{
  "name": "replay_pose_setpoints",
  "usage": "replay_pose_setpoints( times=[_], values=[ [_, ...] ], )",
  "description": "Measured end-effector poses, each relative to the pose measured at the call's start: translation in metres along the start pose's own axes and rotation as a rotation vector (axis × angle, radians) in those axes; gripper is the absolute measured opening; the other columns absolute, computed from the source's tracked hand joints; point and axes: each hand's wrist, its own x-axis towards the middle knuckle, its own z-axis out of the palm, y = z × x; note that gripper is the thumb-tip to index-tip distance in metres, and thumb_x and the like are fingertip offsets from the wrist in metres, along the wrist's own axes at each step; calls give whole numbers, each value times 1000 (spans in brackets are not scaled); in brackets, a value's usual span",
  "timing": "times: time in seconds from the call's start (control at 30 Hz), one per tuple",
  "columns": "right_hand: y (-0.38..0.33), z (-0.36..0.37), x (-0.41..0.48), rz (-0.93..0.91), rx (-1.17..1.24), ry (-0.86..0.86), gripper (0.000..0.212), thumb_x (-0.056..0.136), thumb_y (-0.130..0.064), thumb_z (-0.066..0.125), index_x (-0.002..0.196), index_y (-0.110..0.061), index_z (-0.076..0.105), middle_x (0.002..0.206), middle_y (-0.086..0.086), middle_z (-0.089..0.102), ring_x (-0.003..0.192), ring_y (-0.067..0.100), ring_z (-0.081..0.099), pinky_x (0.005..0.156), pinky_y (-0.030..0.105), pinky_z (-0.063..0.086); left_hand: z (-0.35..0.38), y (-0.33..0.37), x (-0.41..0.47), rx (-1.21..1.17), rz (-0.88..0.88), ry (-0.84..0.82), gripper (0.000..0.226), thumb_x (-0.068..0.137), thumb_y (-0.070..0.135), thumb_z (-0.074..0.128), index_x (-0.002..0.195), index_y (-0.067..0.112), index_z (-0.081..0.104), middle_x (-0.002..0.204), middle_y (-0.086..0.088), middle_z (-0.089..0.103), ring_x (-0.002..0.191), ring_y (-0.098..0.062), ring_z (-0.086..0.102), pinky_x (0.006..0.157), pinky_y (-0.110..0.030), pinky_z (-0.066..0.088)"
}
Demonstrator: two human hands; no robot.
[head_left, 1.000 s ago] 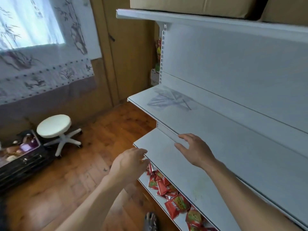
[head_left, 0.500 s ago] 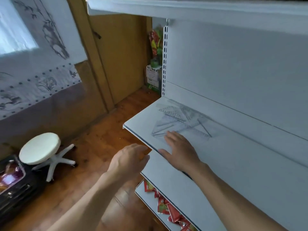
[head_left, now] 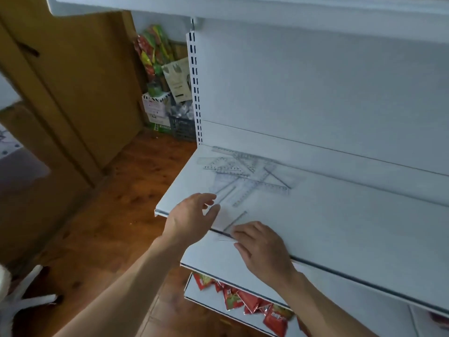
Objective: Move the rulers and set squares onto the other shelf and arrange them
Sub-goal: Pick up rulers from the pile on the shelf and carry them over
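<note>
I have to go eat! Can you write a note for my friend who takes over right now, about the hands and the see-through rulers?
The left grip, a bare hand, is open and holds nothing, above the front left of the shelf.
The right grip is open, fingertips on one clear piece at that shelf's front edge.
The rulers and set squares lie in a loose crossed pile at the shelf's back left.
Done: none moved off yet, it seems.
Left: move them all to the other shelf and line them up.
</note>
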Motion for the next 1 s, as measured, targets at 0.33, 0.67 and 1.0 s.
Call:
replay_pose_setpoints(
  times=[0.33, 0.67, 1.0],
  values=[
    [-16, -25, -6, 335, 119, 320, 12, 83, -7, 64, 83, -17, 69, 119, -1, 60, 114, 17, 50, 94, 24, 43, 6, 9, 11, -423, 11, -289, 37, 92, 45, 55, 125, 28, 58, 110, 17, 59, 99, -4, 57, 85, -23, 44],
    [-37, -77, -29, 618, 361, 438, 24, 88, -4, 62, 84, -26, 70, 135, -9, 49, 119, 2, 48, 95, 6, 35, 11, 59, -3, -1076, -112, -715, 24, 88, 16, 65, 112, 18, 62, 99, 0, 73, 89, -11, 69, 77, -19, 52],
    [-29, -137, -127, 1133, 612, 646, 11, 94, -33, 55, 99, -30, 66, 86, -10, 71, 71, 3, 65, 64, 19, 48, 65, 159, -40, -1275, -65, -767, 17, 86, 7, 67, 95, 15, 54, 91, -7, 70, 86, -13, 68, 76, -21, 53]
  ],
)
